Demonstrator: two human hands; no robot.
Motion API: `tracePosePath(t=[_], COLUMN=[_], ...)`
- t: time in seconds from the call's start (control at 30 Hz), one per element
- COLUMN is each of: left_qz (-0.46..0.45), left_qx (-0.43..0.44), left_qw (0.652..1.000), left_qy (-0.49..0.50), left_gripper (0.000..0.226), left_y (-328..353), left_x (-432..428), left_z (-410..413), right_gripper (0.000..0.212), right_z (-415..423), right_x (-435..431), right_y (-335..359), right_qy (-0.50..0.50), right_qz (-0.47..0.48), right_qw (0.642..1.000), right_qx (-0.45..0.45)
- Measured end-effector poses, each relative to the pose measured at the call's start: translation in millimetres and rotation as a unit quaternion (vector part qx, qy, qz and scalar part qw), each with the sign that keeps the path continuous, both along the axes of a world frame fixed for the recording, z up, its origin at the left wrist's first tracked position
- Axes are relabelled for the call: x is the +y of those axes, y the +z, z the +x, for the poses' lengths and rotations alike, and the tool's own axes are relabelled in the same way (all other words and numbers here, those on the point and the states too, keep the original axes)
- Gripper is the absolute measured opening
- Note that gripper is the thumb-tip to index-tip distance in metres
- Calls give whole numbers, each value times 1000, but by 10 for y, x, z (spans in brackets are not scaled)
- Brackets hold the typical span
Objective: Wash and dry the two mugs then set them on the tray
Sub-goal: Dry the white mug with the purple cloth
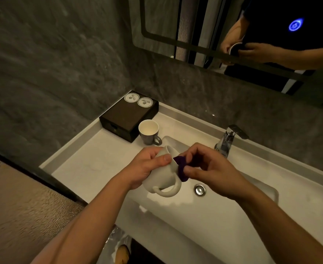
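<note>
My left hand (147,166) grips a white mug (162,181) tilted on its side over the sink basin (214,212), handle hanging down and mouth turned to the right. My right hand (208,166) pinches a dark purple cloth (181,168) against the mug's rim; part of the cloth is hidden by my fingers. A second mug (149,133), grey outside and pale inside, stands upright on the white counter behind the sink's left corner. I cannot see a tray for certain.
A dark box (128,119) with two round white lids on top sits at the counter's back left, touching the grey mug. A chrome tap (228,140) rises behind the basin, with the drain (200,190) below. A mirror (233,35) hangs above.
</note>
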State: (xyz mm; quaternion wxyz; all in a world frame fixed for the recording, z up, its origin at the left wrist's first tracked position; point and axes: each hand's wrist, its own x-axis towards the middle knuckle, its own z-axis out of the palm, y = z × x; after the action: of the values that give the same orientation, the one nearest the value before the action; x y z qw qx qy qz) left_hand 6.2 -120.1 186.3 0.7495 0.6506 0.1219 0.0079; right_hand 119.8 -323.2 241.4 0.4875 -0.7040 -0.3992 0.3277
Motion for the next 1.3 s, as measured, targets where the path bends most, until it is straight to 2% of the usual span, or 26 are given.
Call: tracePosePath(t=[0.13, 0.27, 0.33, 0.37, 0.47, 0.5, 0.6, 0.73, 0.87, 0.93, 1.07, 1.2, 1.3], left_qz=[-37, -17, 14, 10, -133, -165, -177, -282, -384, -362, -204, -48, 57], left_qx=[9, 30, 54, 88, 229, 256, 307, 300, 230, 237, 241, 160, 101], left_qw=[999, 999, 998, 996, 947, 931, 919, 902, 869, 870, 913, 940, 939], left_qy=[-19, -37, -20, 23, 184, 201, 174, 128, 212, 237, 257, 299, 324], left_gripper=[59, 58, 70, 77, 69, 64, 48, 43, 31, 33, 40, 26, 20], left_y=[-33, 7, 68, 97, 51, 12, -74, -85, -161, -185, -142, -13, 27], left_x=[56, 137, 132, 118, 106, 110, 112, 140, -20, -132, -216, -272, -315], left_z=[12, 1, 18, 39, 118, 130, 114, 5, -6, 29, 71, 124, 124], right_gripper=[37, 40, 37, 34, 29, 27, 19, 18, 15, 18, 26, 20, 19], right_z=[-40, -162, -235, -272, -388, -422, -476, -523, -616, -692, -789, -756, -720], right_x=[122, 174, 175, 171, 163, 163, 167, 134, 136, 149, 124, 178, 215], right_y=[8, 18, -11, -36, -118, -158, -277, -377, -476, -546, -646, -594, -484], right_qy=[59, 115, 105, 87, 29, 11, -50, -102, -135, -133, -122, -161, -195], right_qz=[-75, -119, -120, -110, -84, -83, -83, -70, -44, -32, -19, -11, -4], right_qw=[992, 980, 979, 982, 990, 990, 992, 991, 989, 987, 985, 984, 980], right_qx=[-87, -110, -124, -125, -110, -110, -83, -46, -51, -80, -120, -69, -26])
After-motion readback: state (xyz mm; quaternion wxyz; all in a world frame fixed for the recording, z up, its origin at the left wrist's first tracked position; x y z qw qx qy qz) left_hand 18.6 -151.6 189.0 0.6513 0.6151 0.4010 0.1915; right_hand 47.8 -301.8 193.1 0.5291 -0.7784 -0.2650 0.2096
